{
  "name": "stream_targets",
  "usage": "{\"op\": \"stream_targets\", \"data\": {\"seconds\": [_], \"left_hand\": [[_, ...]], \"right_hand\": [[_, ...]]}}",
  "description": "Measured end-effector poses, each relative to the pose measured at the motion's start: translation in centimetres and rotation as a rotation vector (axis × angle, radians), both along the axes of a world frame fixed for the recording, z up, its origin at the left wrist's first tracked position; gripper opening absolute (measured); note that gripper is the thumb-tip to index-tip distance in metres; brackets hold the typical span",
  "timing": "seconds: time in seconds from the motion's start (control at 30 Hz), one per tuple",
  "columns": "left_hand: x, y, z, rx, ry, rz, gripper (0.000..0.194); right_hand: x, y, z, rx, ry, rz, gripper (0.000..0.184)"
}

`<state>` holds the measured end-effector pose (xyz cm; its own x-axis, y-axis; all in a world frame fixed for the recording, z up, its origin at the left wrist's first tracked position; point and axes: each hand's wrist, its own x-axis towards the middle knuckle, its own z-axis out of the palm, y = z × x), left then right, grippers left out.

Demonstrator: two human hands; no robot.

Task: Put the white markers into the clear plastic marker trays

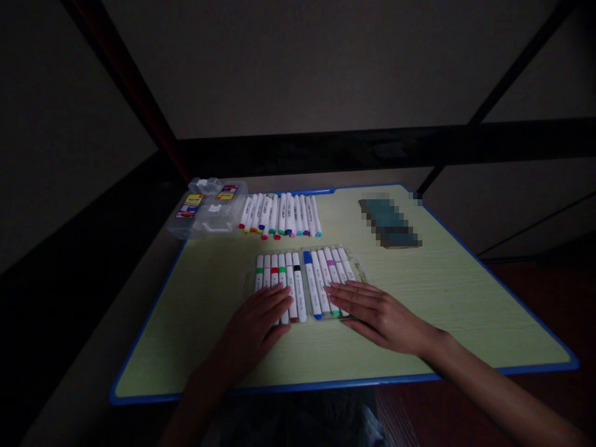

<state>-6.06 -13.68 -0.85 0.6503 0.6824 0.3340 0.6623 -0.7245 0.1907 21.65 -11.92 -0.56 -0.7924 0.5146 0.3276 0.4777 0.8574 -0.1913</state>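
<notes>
Two side-by-side groups of white markers lie in clear plastic trays near the table's front. My left hand (261, 313) rests flat, fingers stretched, over the lower part of the left marker group (298, 288), whose bands are green, red and black. Across the lower right of the other marker group (314, 279) lies my right hand (372, 310), its fingers extended and close together. That group shows blue and purple bands, with blue and green ends. Both palms hide some marker ends and parts of the clear tray (358, 267).
Behind the trays, a row of loose white markers (282, 214) with coloured ends lies on the blue-edged table (442, 316). Clear plastic cases (214, 214) with printed labels overhang the far left corner. A pixelated dark rectangular object (388, 220) lies at the right. A wall (326, 74) stands behind.
</notes>
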Motion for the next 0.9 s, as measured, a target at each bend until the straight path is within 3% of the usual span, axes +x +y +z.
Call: {"op": "stream_targets", "data": {"seconds": [0.7,0.8,0.9], "left_hand": [[0.1,0.0,-0.5,0.073,-0.111,-0.030,0.031],[0.2,-0.1,0.0,-0.017,-0.165,-0.007,0.030],[-0.2,0.1,1.6,-0.232,-0.225,0.086,0.028]], "right_hand": [[0.1,0.0,-0.1,0.018,-0.045,0.005,0.037],[0.1,0.1,-0.1,0.028,-0.036,0.007,0.037],[0.2,0.1,-0.2,0.026,-0.038,0.009,0.038]]}}
